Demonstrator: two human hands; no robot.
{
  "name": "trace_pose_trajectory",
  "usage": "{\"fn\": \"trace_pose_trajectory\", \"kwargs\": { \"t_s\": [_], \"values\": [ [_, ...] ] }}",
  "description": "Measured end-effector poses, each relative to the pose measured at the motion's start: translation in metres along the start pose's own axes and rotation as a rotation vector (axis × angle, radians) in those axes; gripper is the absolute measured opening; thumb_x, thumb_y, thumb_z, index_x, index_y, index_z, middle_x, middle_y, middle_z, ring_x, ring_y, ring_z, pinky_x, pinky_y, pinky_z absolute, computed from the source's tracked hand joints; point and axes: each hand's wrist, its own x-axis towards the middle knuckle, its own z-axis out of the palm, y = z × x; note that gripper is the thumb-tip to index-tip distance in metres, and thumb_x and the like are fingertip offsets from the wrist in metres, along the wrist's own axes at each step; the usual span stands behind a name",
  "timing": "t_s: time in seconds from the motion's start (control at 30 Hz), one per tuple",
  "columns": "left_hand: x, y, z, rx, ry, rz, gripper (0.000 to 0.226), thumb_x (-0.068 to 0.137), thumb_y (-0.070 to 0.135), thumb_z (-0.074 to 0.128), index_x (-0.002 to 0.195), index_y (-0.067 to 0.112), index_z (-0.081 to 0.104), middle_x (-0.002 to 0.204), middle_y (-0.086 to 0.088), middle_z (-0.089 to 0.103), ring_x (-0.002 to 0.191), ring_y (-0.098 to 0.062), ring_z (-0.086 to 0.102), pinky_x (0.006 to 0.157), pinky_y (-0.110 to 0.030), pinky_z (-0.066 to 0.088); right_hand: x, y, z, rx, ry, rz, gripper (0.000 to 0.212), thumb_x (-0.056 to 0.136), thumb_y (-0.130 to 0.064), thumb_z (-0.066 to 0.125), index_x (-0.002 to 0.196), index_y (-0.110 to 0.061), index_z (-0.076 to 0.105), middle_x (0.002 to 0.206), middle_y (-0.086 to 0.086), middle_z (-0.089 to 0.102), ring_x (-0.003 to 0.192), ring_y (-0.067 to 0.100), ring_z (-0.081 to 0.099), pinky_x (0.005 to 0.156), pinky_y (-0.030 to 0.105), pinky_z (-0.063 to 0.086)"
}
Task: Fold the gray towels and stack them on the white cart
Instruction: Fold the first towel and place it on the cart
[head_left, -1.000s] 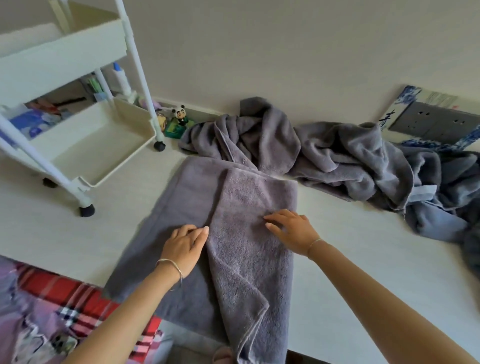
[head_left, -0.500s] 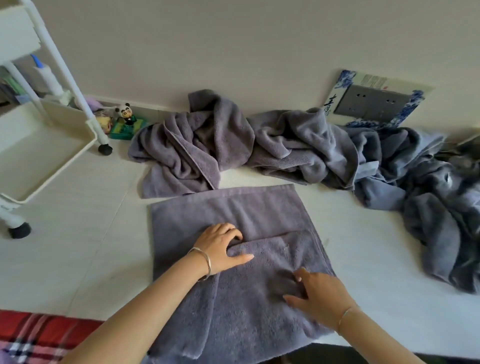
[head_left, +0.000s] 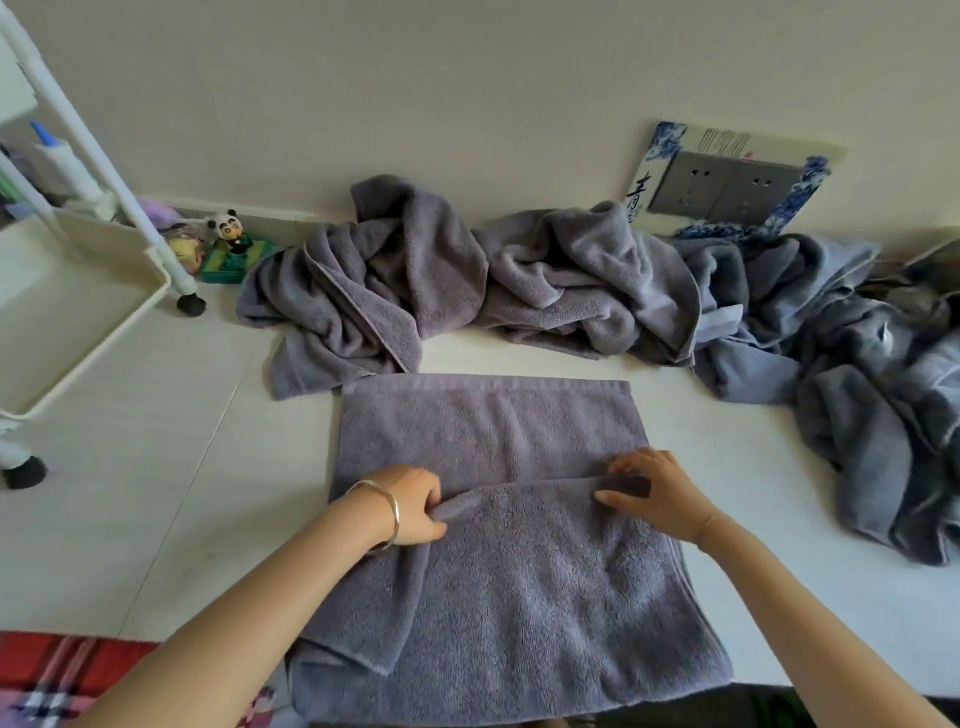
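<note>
Writing first: a blue-and-white patterned plaque (head_left: 670, 156) is framing a gray double wall socket (head_left: 727, 186), and one dark Chinese character is showing on its left strip (other print along its top edge is too small to read). The surface is a pale white desk (head_left: 156, 493) running up against a plain off-white wall (head_left: 467, 78). A gray towel (head_left: 493, 571) is lying flat on the desk in front of the person, its near part doubled over and hanging past the desk's front edge. The left hand (head_left: 415, 506) is pinching the fold's left end, fingers closed on cloth; a silver bangle (head_left: 387, 512) is sitting on that wrist. The right hand (head_left: 657, 499) is gripping the fold's right end, fingers tucked under the raised layer. A heap of unfolded gray towels (head_left: 519, 280) is sprawling along the wall and trailing down the right side. The white cart (head_left: 78, 312) is standing at far left, its lower tray showing no towels. A small panda figurine (head_left: 231, 228) is standing beside the cart's wheel. Red plaid fabric (head_left: 57, 680) is showing at the lower left.
</note>
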Motion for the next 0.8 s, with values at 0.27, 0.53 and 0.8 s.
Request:
{"fn": "trace_pose_trajectory", "kwargs": {
  "t_s": [0.27,0.53,0.8],
  "values": [
    [-0.013,-0.023,-0.084,-0.838,-0.391,0.144,0.052,0.065,0.039,0.071,0.104,0.004,0.066,0.102,-0.006,0.069,0.092,-0.016,0.064,0.091,-0.029,0.046,0.016,-0.022,-0.091,0.819,-0.377,0.029,0.045,0.057,-0.045,0.086,0.073,-0.012,0.060,0.068,0.000,0.058,0.062,0.007,0.054,0.057,0.013,0.045],
    [0.043,-0.079,-0.080,-0.518,0.296,-0.326,0.048,0.073,0.061,0.065,0.101,0.022,0.061,0.101,0.003,0.055,0.094,-0.012,0.051,0.080,-0.024,0.036,0.092,-0.007,-0.050,0.769,0.154,0.352,0.034,0.076,-0.024,0.077,0.103,-0.010,0.060,0.092,0.008,0.064,0.077,0.014,0.057,0.062,0.023,0.045],
    [0.016,-0.099,-0.044,-1.186,0.495,-0.239,0.011,0.090,0.023,0.061,0.088,0.014,0.067,0.082,0.002,0.069,0.087,-0.017,0.065,0.077,-0.028,0.048,0.083,0.003,-0.030,0.688,0.272,0.257,0.008,0.089,-0.018,0.063,0.085,-0.011,0.063,0.080,0.004,0.064,0.075,0.017,0.056,0.065,0.026,0.043]
  ]
}}
